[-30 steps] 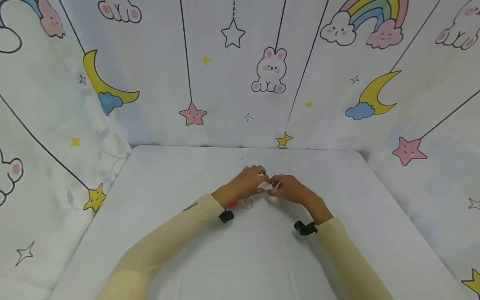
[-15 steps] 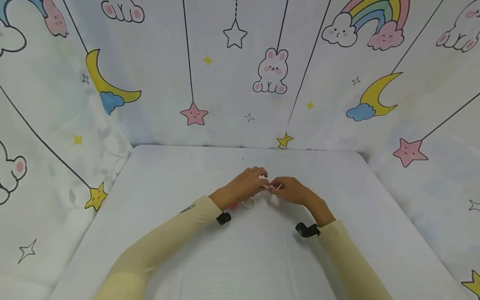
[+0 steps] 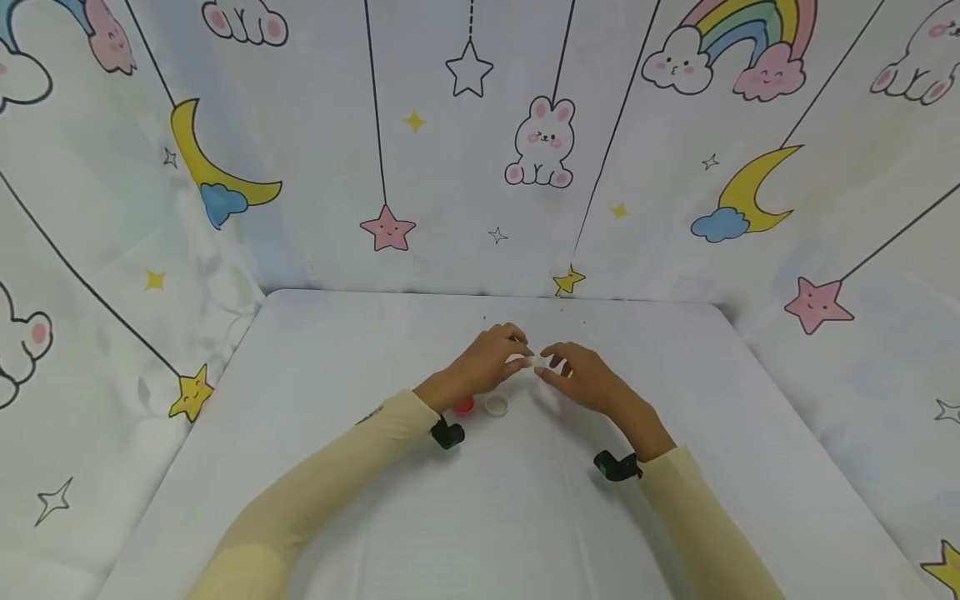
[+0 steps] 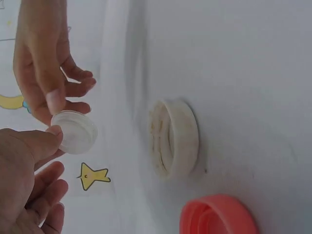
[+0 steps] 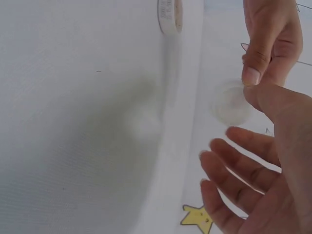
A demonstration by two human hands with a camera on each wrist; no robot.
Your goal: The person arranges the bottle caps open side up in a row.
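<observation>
My left hand (image 3: 486,360) pinches a small round translucent plastic lid (image 4: 80,136) between thumb and finger, above the table. Its other fingers are loosely bent. Just across from it, my right hand (image 3: 588,377) has its fingers spread and slightly bent, the thumb close to the lid's rim. The right wrist view shows the lid's pale disc (image 5: 226,107) beside both thumbs, with the right palm (image 5: 268,204) bare. On the table below the left hand lie an off-white ring-like bottle cap (image 4: 187,141) and a red cap (image 4: 219,209).
The hands work over a white-covered table (image 3: 420,517). A white backdrop (image 3: 315,125) printed with stars, moons and rabbits stands along its back and sides. Black wrist cameras (image 3: 617,467) sit at the cuffs of the cream sleeves (image 3: 330,475).
The right fingers have opened and drawn apart from the left hand, which keeps the lid. Both hands have shifted slightly toward the back, and more of the red cap shows.
</observation>
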